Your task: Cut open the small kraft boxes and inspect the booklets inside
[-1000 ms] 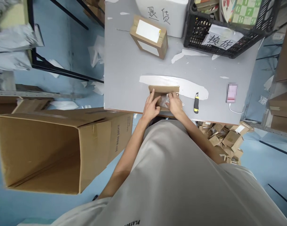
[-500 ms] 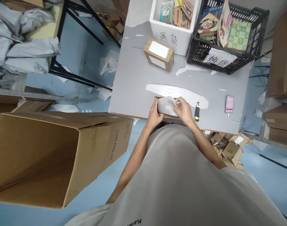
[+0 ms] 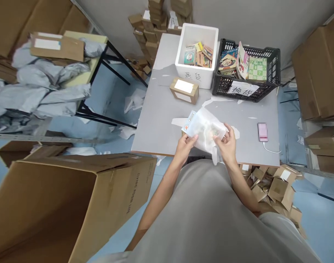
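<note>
A translucent white plastic bag (image 3: 205, 128) with a pale blue printed strip at its left end is held up over the table's front edge. My left hand (image 3: 184, 147) pinches its lower left side between thumb and fingers. My right hand (image 3: 227, 144) grips the right side, thumb on top. What lies inside the bag shows only as blurred, yellowish shapes. A bit of a brown cardboard box (image 3: 183, 133) peeks out behind my left fingers; the bag covers the rest.
On the table (image 3: 161, 124), a taped carton (image 3: 184, 90) with white labels stands before a white foam bin (image 3: 194, 76) and a black crate (image 3: 247, 89) of books. A phone (image 3: 263, 132) on a cable lies right. A big open carton (image 3: 123, 193) stands left on the floor.
The bag, earlier a bundled shape low over the small box, is now lifted and spread out between both hands. The view has tilted up, and the utility knife no longer shows.
</note>
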A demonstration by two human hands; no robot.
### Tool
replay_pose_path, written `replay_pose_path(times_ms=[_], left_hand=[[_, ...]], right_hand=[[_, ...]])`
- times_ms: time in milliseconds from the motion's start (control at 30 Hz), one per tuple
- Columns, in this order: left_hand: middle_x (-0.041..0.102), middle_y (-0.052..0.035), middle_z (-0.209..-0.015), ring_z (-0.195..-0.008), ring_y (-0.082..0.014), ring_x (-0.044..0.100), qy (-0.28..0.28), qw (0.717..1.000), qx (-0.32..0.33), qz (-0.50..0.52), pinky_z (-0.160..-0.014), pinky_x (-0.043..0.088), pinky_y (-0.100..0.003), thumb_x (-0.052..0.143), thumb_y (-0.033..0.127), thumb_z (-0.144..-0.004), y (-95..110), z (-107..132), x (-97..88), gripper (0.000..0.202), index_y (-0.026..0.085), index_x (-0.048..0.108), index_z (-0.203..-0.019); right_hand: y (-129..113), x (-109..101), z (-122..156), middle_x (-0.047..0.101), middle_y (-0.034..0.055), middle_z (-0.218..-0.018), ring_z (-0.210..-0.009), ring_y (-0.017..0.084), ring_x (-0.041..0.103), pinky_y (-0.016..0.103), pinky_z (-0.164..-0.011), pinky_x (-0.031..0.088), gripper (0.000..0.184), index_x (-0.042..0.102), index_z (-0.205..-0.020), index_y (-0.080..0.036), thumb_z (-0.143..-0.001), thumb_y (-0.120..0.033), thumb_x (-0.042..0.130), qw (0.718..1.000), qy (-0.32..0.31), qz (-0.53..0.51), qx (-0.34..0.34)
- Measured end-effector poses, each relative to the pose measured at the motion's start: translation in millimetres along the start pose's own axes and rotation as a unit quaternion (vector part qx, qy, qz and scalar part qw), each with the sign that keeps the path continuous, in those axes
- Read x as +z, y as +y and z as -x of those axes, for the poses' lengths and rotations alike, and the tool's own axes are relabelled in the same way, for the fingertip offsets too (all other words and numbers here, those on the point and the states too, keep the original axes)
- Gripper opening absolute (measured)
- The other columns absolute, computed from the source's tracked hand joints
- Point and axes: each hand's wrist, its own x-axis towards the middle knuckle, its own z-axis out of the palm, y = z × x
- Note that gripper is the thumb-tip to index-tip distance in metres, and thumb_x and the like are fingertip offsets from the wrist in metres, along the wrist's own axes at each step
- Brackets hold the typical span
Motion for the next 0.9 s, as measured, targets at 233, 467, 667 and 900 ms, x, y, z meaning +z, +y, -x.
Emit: replay_pose_path(times_ms=[233,467,667,900], left_hand=[[0.085,-0.0141,-0.131,-0.123,-0.0339,0.079,0.022,0.998,0.048,-0.031,-0.103,0.063,-0.043,0.104,0.064,-0.071,10,-7,6.4,0.069,0.020,0.084,-0.120],[0.086,-0.0155,-0.130,-0.123,-0.0329,0.080,0.053,0.997,0.054,0.020,-0.107,0.063,-0.043,0.109,0.057,-0.065,13,-15,22.6,0.068,0.018,0.083,-0.115],[0.084,-0.0144,-0.140,-0.138,-0.0355,0.077,0.049,0.992,0.071,0.088,-0.118,0.062,-0.045,0.112,0.050,-0.065,20,-12,33.7,0.073,0.020,0.083,-0.125],[0.083,-0.0144,-0.140,-0.139,-0.0354,0.076,0.096,0.986,0.074,0.113,-0.112,0.068,-0.044,0.097,0.063,-0.088,42,-13,14.3,0.061,0.021,0.083,-0.131]], right_hand=[[16,-16,15,0.077,0.0136,-0.138,-0.122,0.030,0.078,0.047,-0.102,0.069,0.048,0.070,-0.145,-0.025,-0.101,-0.044,0.073,0.993,-0.025,0.097,-0.057],[7,-13,20,0.053,0.0157,-0.175,-0.171,0.044,0.042,0.070,-0.132,0.046,0.046,0.073,-0.142,-0.031,-0.101,-0.048,0.085,0.874,-0.028,0.373,-0.308],[20,-7,13,0.083,0.0102,-0.121,-0.131,0.030,0.075,0.056,-0.125,0.053,0.018,0.079,-0.125,-0.028,-0.114,-0.024,0.066,0.816,-0.038,0.422,-0.392],[34,-24,-6,0.086,0.0065,-0.107,-0.102,0.026,0.079,0.046,-0.107,0.059,0.016,0.078,-0.115,-0.027,-0.114,-0.026,0.062,0.844,-0.017,0.369,-0.389]])
